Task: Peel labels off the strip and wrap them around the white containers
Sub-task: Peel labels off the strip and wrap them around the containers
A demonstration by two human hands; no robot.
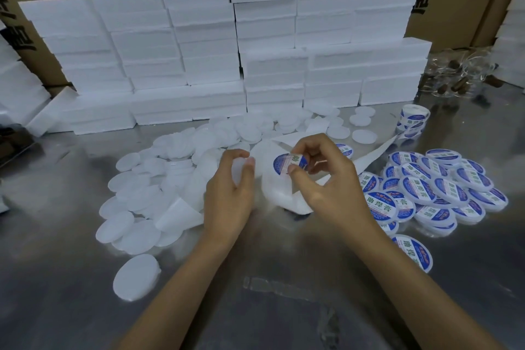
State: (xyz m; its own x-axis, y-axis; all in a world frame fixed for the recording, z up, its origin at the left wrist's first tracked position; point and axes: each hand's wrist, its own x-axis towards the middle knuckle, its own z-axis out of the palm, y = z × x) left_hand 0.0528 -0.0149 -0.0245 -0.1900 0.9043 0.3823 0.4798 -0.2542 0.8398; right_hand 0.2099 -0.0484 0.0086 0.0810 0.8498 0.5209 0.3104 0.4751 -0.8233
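My left hand [231, 193] grips a plain white round container [238, 169] between thumb and fingers. My right hand [321, 170] pinches a blue-and-white oval label [284, 163] at its edge, over the white backing strip [279, 193]. The strip curls under both hands and trails right to the label roll [413, 121]. Several unlabelled white containers [147, 187] lie in a heap to the left. Several labelled containers [431, 193] are piled to the right.
The work surface is a shiny metal table [255, 293]. Stacked white foam boxes [216, 51] form a wall behind the heap, with brown cartons [454, 3] behind them. Clear plastic items [454, 74] lie at the far right back.
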